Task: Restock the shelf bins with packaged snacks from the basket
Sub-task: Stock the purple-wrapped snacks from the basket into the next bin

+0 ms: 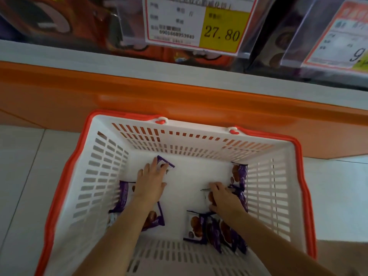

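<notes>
Basket [268, 182]: a white slotted basket with an orange rim is sitting on the pale floor against the orange base of the shelf; its near wall is running out of the bottom of the view.
Left hand [152, 182]: it is reaching deep into the basket, fingers spread flat, fingertips lying on a purple snack packet [166, 164] near the far wall; the hand is covering most of that packet, and whether it is actually gripping it cannot be told.
Right hand [223, 198]: it is curling, knuckles up, over a packet [209, 196] by the right wall; the fingers are bending around its edge, but the palm is hiding the hold itself.
Other packets: one [240, 174] is leaning in the far right corner, a cluster [211, 230] is lying partly under the right forearm, and more [123, 198] are lying half hidden beneath the left forearm.
Shelf bins [95, 22]: only their lower fronts are showing, blurred, with orange packaging behind clear plastic.
Price tag [199, 22]: the figure 27.80 is reading clearly; the smaller print is too smeared to read.
Second tag [338, 34]: it is being cut off at the right edge.
</notes>
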